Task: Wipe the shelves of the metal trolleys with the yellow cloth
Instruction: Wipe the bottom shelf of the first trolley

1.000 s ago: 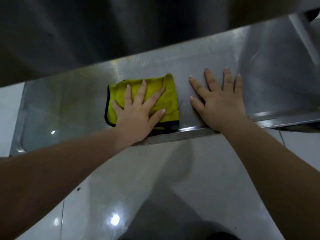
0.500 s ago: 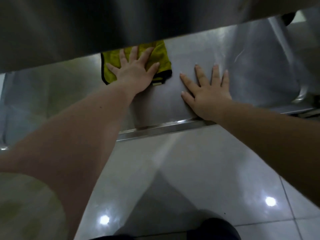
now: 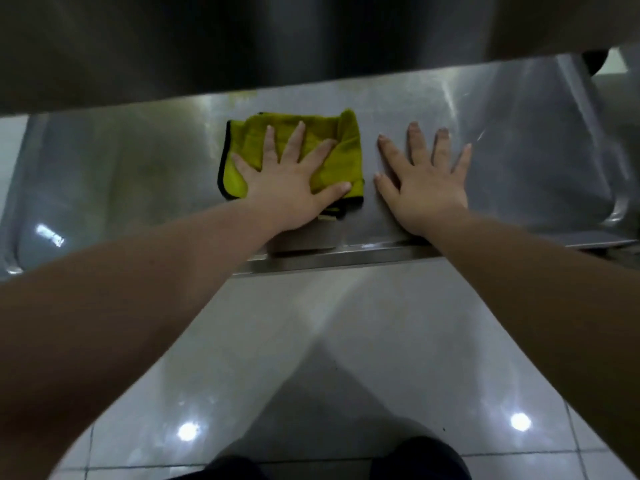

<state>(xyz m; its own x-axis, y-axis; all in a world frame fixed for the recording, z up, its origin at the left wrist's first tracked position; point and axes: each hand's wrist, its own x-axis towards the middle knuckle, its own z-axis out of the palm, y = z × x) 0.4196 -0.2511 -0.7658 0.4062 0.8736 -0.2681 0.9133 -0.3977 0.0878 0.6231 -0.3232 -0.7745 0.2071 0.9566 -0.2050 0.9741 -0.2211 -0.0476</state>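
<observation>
**A:** Step in hand?
**B:** I read it as mid-wipe. Left hand (image 3: 287,188), fingers spread flat, presses the yellow cloth (image 3: 346,161) onto the shelf (image 3: 138,174), just behind the front lip (image 3: 329,259). Right hand (image 3: 426,188), also flat, bears on bare steel behind that lip.
**A:** Next?
**B:** Slide the cloth parallel to the lip, with even pressure.

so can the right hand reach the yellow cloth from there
Probably yes: the right hand lies flat on the shelf beside the yellow cloth, nothing between them, though the left hand presses on it.
</observation>
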